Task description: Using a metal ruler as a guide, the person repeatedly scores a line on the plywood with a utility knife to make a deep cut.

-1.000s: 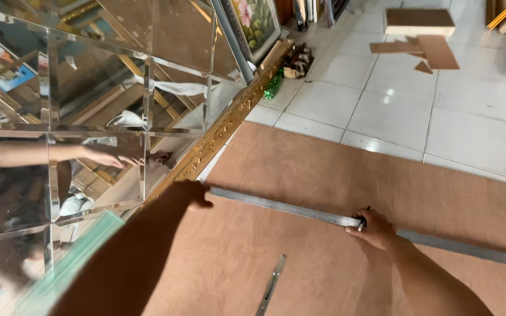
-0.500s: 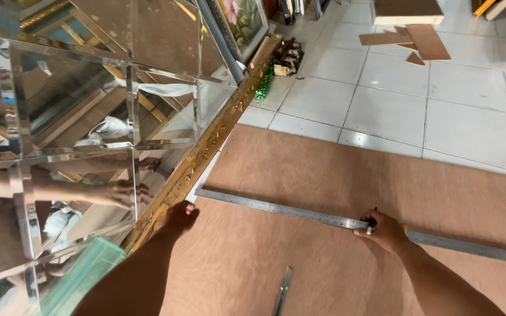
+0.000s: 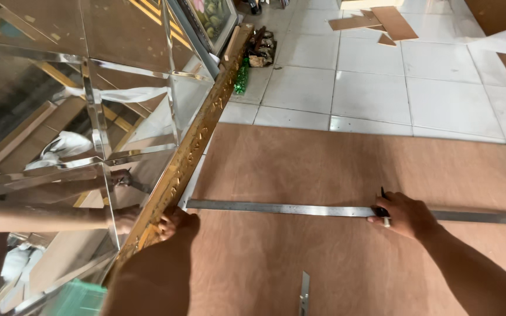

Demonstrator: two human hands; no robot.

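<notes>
- Surface: brown plywood sheet lies flat on a white tiled floor. A bevelled mirror panel in an ornate gold frame lies along the sheet's left edge.
- Room: framed picture leans at the top left, green bottle on the tiles below it, loose board offcuts further back.
- Count: one long steel ruler across the sheet, one shorter metal strip at the bottom edge, two hands.
- Your left hand sits at the ruler's left end against the gold frame; can't tell if its grip is closed, the fingers are tucked out of sight.
- Your right hand presses on the ruler, grip closed around a small dark pen-like tool held at the ruler's edge.
- Cut off: ruler's right end runs out of view; metal strip clipped at the bottom.
- Hard to read: mirror shows only broken reflections of an arm and clutter.
</notes>
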